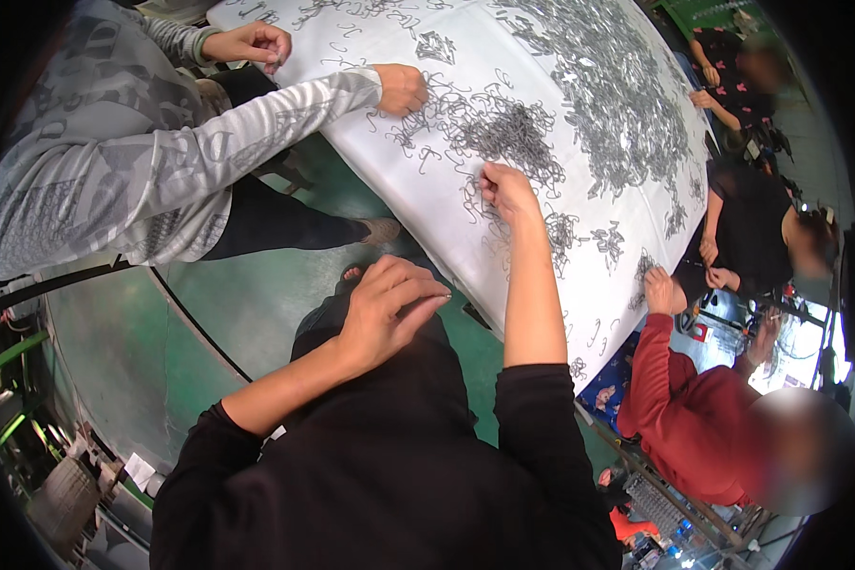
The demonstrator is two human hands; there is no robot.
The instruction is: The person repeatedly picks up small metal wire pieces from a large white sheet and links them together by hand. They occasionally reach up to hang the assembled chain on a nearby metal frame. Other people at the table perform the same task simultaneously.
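Note:
Above my lap, off the table's edge, my left hand [388,309] is closed in a pinch; what is at its fingertips is too small to make out. My right hand [510,193] is over the white table [427,204], fingers curled together at the near side of a dense dark heap of small metal hooks [515,135]. Whether a hook is between those fingers I cannot tell. Loose curved hooks [418,133] lie scattered left of the heap. Farther off spreads a broad layer of small grey elongated metal pieces [622,104].
To my left, a person in a grey patterned top [133,161] has one hand [404,89] among the hooks. A person in a red top [684,408] reaches onto the table from the right. Others in dark clothes [746,218] are beyond. Below is a green floor [218,323].

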